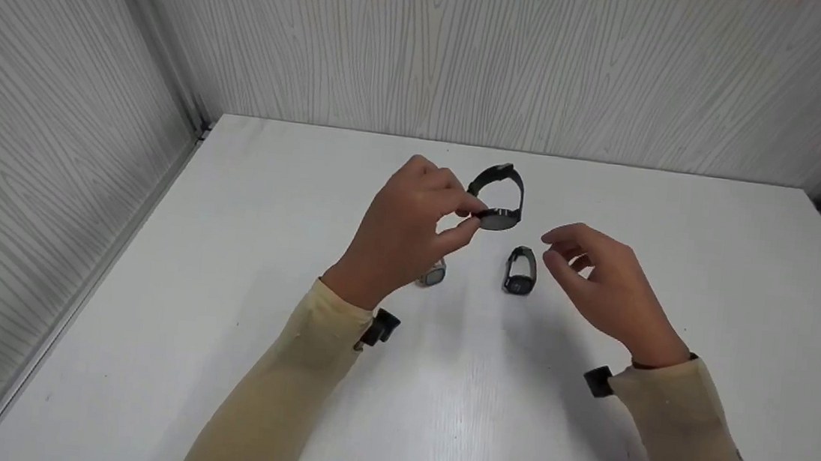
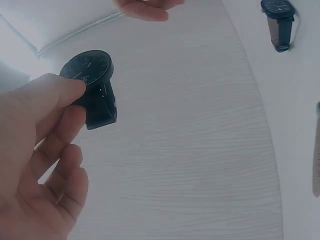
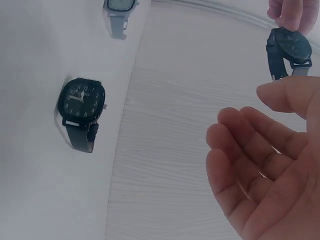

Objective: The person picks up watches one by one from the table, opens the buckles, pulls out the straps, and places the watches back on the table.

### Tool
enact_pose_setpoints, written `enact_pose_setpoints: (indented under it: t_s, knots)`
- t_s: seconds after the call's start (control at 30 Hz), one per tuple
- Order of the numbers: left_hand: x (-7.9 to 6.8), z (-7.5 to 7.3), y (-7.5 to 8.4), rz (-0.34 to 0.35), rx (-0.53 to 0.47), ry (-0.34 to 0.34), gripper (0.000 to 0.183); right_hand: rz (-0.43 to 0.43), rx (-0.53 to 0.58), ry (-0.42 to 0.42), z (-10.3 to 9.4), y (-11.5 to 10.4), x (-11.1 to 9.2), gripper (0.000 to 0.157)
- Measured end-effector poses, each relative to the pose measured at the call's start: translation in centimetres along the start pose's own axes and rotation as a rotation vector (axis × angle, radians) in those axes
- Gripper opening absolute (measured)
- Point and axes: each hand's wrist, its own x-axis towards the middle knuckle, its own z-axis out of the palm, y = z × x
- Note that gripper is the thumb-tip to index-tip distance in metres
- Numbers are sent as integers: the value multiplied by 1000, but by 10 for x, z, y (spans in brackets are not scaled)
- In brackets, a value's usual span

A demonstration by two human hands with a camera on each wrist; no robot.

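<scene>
My left hand (image 1: 415,220) pinches a black round-faced wristwatch (image 1: 499,219) by its case, thumb on one side and fingers on the other. The watch is held up over the table, its strap fastened in a loop. In the left wrist view the thumb lies at the edge of the dark dial (image 2: 92,67). My right hand (image 1: 601,283) hovers to the right with fingers loosely bent and nothing in them. Just left of it a black square-faced wristwatch (image 1: 519,284) rests on the table. A light-strapped watch (image 1: 434,273) lies partly hidden behind my left hand.
The white table (image 1: 475,417) runs back to a pale wood-grain panel (image 1: 510,59). Another such panel (image 1: 34,149) stands along the left side. Small black cameras (image 1: 380,327) sit on both sleeved wrists.
</scene>
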Motion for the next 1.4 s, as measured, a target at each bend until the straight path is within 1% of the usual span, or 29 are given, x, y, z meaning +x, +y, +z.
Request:
enact_pose_setpoints:
  t_s: [0.1, 0.17, 0.27, 0.3, 0.4, 0.53, 0.63, 0.8, 0.9, 1.03, 1.13, 1.23, 1.33, 1.4]
  knots:
    - [5, -5, 9, 46, -1, 38, 10, -1, 51, 80, -5, -6, -3, 16]
    - [8, -8, 13, 65, -6, 67, 9, -7, 84, 128, -9, -11, -4, 15]
    - [10, -9, 18, 84, -8, 101, 8, -29, 133, 176, -12, -18, -5, 14]
    - [10, -9, 19, 90, -6, 105, 8, -30, 153, 190, -12, -20, -5, 14]
    - [11, -5, 22, 109, 1, 95, 9, -15, 276, 219, -14, -26, -4, 15]
    - [9, 0, 24, 121, -5, 69, 9, 38, 436, 249, -14, -33, 1, 21]
    - [7, 3, 25, 131, 6, 45, 7, 92, 468, 230, -12, -38, 5, 26]
    - [2, 8, 28, 179, 38, -7, 8, 186, 438, 122, -9, -41, 8, 32]
    - [1, 11, 30, 204, 31, -32, 8, 213, 424, 84, -10, -39, 7, 32]
    - [0, 15, 33, 214, 14, -62, 9, 224, 467, 56, -12, -36, 6, 32]
    - [-2, 15, 33, 183, -31, -92, 15, 213, 522, 54, -13, -33, 6, 33]
    - [-2, 15, 35, 127, -77, -91, 27, 188, 550, 68, -12, -32, 6, 33]
    - [-2, 14, 38, 32, -108, -74, 39, 162, 560, 76, -9, -33, 7, 30]
    - [-2, 13, 39, -59, -130, -81, 46, 141, 563, 75, -8, -35, 7, 28]
